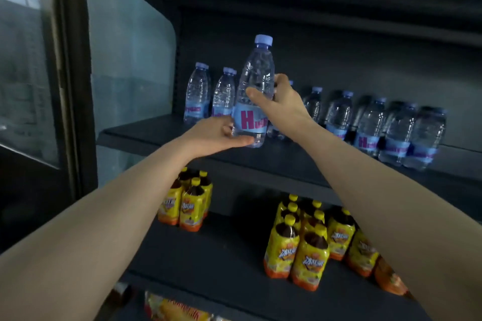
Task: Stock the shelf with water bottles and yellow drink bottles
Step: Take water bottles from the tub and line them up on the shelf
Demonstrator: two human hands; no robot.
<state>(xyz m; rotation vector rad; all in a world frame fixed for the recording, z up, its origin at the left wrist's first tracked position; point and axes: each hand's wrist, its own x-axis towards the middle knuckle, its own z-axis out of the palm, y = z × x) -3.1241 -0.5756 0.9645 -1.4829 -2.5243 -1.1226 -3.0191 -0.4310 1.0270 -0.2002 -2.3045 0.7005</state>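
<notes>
2 hands grip an upright water bottle, its pale blue label showing pink "Hu".

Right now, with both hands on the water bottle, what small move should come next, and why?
Probably slide the held water bottle back and a little left, beside the two standing bottles. Its base seems to be near the front edge of the shelf, with bare shelf behind. The right hand holds its middle; the left hand holds its base.
</notes>
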